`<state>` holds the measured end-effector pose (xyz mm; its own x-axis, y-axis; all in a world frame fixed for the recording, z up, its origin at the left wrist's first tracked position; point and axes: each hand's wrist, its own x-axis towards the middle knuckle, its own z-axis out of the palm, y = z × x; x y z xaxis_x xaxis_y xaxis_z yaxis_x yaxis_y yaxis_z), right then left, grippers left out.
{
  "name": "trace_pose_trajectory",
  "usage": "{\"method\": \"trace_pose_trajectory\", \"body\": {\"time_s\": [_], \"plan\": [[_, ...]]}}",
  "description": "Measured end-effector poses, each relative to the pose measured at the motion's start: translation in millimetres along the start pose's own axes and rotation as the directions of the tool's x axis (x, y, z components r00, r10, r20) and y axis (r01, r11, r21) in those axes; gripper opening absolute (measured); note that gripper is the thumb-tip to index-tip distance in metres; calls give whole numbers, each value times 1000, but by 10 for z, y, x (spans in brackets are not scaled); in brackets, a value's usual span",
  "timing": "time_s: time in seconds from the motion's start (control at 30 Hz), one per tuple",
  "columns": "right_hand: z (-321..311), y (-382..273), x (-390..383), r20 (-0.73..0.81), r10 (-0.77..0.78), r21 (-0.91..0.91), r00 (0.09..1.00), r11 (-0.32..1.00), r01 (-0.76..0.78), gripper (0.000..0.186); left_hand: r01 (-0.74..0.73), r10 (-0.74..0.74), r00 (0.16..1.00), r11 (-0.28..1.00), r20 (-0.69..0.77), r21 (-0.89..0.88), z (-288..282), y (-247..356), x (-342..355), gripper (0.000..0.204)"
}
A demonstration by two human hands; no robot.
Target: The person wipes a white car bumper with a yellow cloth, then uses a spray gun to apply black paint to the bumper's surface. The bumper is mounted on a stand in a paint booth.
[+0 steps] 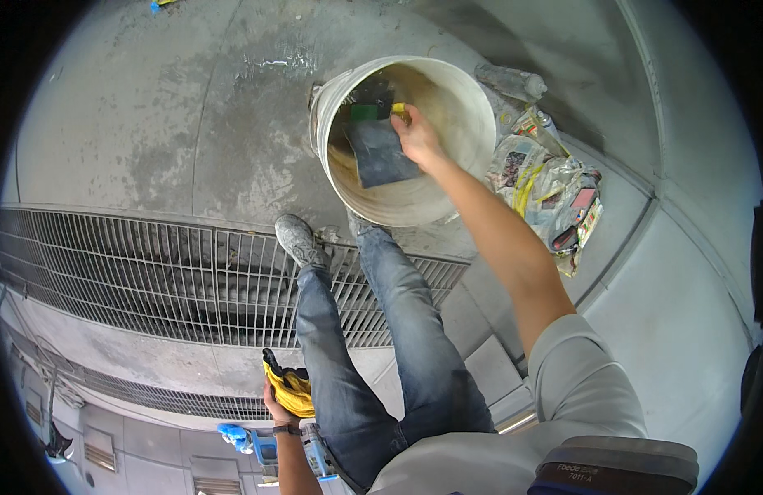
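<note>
My right hand point(416, 139) reaches into a large white bucket point(472, 140). Its fingers are closed at the right edge of a dark grey, flat sheet point(381, 154) that looks like sandpaper. A small yellow piece point(400, 109) shows at the fingertips; whether it is also gripped I cannot tell. Beyond the sheet, a green block point(364, 113) lies inside the bucket. Low beside my left leg, my left hand point(276, 406) is closed around a bunched yellow and black cloth point(289, 388); its folds hide some of the fingers.
Right of the bucket lie a clear plastic bottle point(511, 82) and a crumpled plastic bag point(555, 194) with packages. A metal floor grate point(175, 276) runs under my legs. By my left forearm are a blue and grey tool point(315, 450) and a bright blue crumpled item point(235, 437).
</note>
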<state>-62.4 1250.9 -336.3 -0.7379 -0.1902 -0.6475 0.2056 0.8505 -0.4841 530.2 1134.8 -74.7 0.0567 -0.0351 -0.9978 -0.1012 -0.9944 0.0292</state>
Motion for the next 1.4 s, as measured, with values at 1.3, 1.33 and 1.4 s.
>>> {"method": "trace_pose_trajectory", "body": {"time_s": [1.3, 1.33, 1.4], "plan": [[-435, -4916, -3767, 216, -664, -271, 716, 664, 697, 44, -199, 549, 761, 706, 346, -680, 109, 3030, -1761, 55], [-231, -5229, -4035, 244, -739, -302, 628, 557, 774, 41, -211, 612, 694, 676, 379, -707, 103, 3194, -1852, 54], [85, -5684, -4606, 305, -863, -368, 403, 283, 885, 35, -174, 662, 625, 635, 414, -753, 112, 3419, -2101, 55]]}}
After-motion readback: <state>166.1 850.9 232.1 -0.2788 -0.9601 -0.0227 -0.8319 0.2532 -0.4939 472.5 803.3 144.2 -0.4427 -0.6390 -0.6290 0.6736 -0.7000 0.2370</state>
